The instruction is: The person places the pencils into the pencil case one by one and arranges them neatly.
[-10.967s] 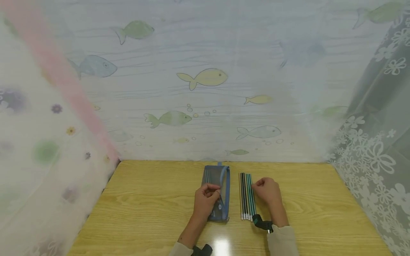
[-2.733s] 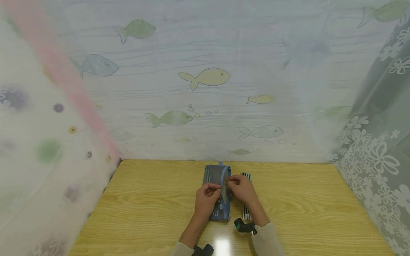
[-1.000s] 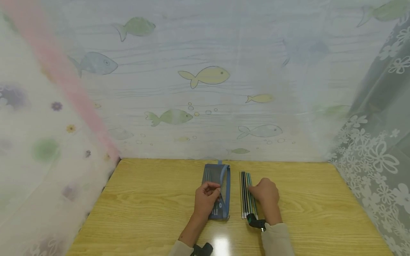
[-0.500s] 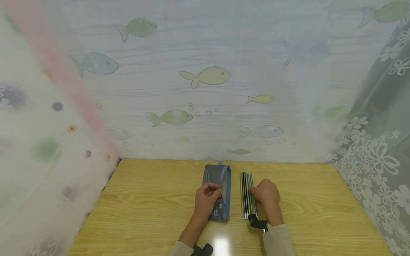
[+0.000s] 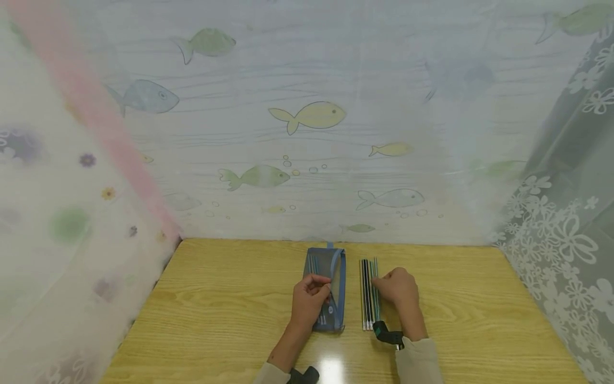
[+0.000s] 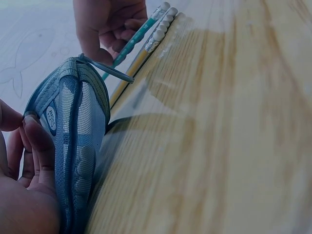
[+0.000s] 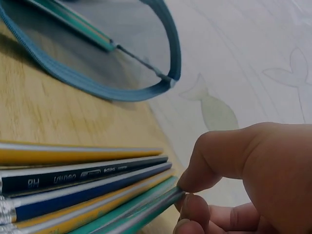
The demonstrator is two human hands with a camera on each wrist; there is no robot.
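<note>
A blue mesh pencil case [image 5: 341, 298] lies lengthwise on the table with its zipped side gaping. My left hand [image 5: 309, 301] pinches the edge of that opening between thumb and forefinger. Through the mesh, green pencils [image 7: 83, 27] show inside the case. To its right is a row of pencils [image 5: 366, 293] in yellow, black, navy and green, their white eraser ends toward me. My right hand [image 5: 400, 290] pinches a green pencil [image 7: 146, 214] by its far end, at the right side of the row. In the left wrist view this green pencil [image 6: 131, 44] is raised above the others.
The wood-grain table [image 5: 230, 304] backs onto a fish-printed curtain [image 5: 307, 160]. A lace curtain [image 5: 551, 240] borders the right side. Black camera mounts [image 5: 387, 335] sit at both wrists.
Earlier, my right hand was at the case's opening, then returned to the pencils. Over the last half second, the green pencil has swung more upright in line with the row. My left hand stays put.
</note>
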